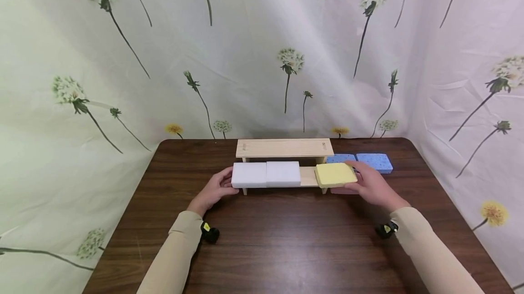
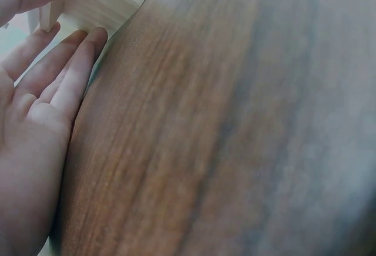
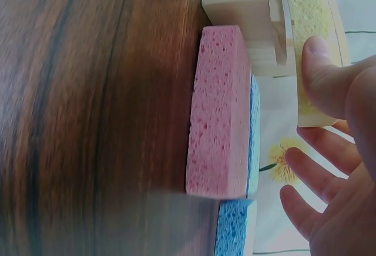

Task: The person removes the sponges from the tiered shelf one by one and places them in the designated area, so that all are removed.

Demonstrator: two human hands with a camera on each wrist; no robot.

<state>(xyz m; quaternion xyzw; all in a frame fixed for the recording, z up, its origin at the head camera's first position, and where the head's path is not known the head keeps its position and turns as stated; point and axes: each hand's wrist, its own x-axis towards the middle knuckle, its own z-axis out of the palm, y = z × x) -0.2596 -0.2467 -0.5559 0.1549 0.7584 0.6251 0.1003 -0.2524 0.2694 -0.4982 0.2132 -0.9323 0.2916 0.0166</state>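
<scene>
Two white sponge blocks, the left one and the right one, lie side by side on the front lower board of a pale wooden shelf. My left hand rests at the board's left end beside the left block; its fairly straight fingers reach the wooden support in the left wrist view. My right hand pinches the right end of a yellow sponge over the board's right end. The thumb presses its front edge; some other fingers are clear of it.
A higher wooden board stands behind. Right of the shelf, a pink sponge lies on the dark wooden table, partly under my right hand. Two blue sponges, one farther right and one partly hidden, sit behind. Floral cloth borders the table.
</scene>
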